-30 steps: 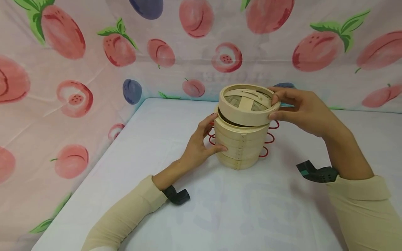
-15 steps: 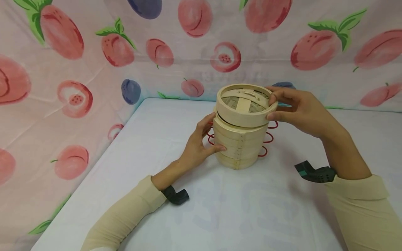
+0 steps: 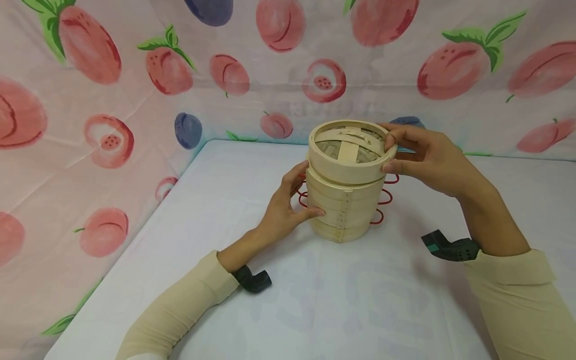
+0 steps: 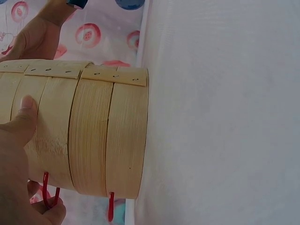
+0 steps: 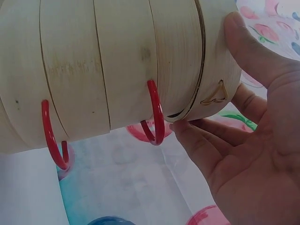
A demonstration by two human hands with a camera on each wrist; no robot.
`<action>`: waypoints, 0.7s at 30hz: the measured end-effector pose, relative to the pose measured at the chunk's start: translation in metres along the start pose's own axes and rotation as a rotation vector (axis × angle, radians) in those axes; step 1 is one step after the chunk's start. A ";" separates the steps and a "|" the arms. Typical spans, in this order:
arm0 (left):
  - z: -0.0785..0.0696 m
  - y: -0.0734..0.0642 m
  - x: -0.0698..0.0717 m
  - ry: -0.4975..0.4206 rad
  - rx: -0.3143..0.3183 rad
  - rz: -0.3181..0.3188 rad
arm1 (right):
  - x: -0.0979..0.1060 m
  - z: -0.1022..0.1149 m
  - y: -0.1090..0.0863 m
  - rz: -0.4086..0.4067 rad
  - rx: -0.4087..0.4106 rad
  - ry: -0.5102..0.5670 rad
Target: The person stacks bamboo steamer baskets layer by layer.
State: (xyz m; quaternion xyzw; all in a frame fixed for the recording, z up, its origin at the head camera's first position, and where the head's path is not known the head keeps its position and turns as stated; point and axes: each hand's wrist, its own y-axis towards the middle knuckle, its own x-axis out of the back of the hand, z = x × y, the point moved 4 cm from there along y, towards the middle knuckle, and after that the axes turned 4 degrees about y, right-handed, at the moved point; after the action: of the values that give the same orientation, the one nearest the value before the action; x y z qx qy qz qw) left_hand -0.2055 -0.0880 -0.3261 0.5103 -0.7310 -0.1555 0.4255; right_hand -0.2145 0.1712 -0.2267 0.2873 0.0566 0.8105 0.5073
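Observation:
A bamboo steamer of stacked tiers stands upright on the white table, with red loop handles on its sides. Its woven lid sits on top, a thin dark gap showing along the seam on the right hand's side in the right wrist view. My right hand grips the lid's edge, thumb on the near side and fingers behind. Around the left side of the tiers my left hand holds on, its thumb lying across the front and the other fingers partly hidden behind.
The white-covered table runs to a cloth backdrop printed with peaches at the back and left. A dark camera mount is strapped to the left wrist and a second mount to the right.
The lid, tilted with a wide dark opening at its near side a second ago, has come down level onto the top tier under the right hand. The left hand stays in place.

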 end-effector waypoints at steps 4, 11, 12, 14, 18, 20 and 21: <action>0.001 0.000 -0.001 0.009 0.003 -0.002 | 0.001 0.000 0.001 0.014 0.021 0.045; -0.016 0.005 0.002 0.013 -0.016 -0.004 | 0.001 -0.002 0.002 0.038 0.035 0.130; -0.020 0.006 0.003 0.015 -0.019 -0.003 | 0.001 -0.002 0.002 0.039 0.032 0.133; -0.028 0.007 0.005 0.018 -0.017 0.000 | 0.000 -0.002 0.002 0.041 0.028 0.138; -0.032 0.008 0.005 0.019 -0.008 0.002 | 0.000 -0.002 0.002 0.045 0.015 0.149; -0.032 0.008 0.005 0.018 -0.002 0.001 | -0.001 -0.003 0.002 0.052 0.010 0.149; -0.032 0.008 0.005 0.018 0.001 -0.001 | -0.001 -0.003 0.003 0.056 0.007 0.150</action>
State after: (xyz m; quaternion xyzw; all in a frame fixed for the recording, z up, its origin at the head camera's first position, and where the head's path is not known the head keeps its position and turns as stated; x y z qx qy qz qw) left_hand -0.1864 -0.0826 -0.2996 0.5123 -0.7270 -0.1505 0.4317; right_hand -0.2175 0.1696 -0.2283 0.2290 0.0894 0.8435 0.4776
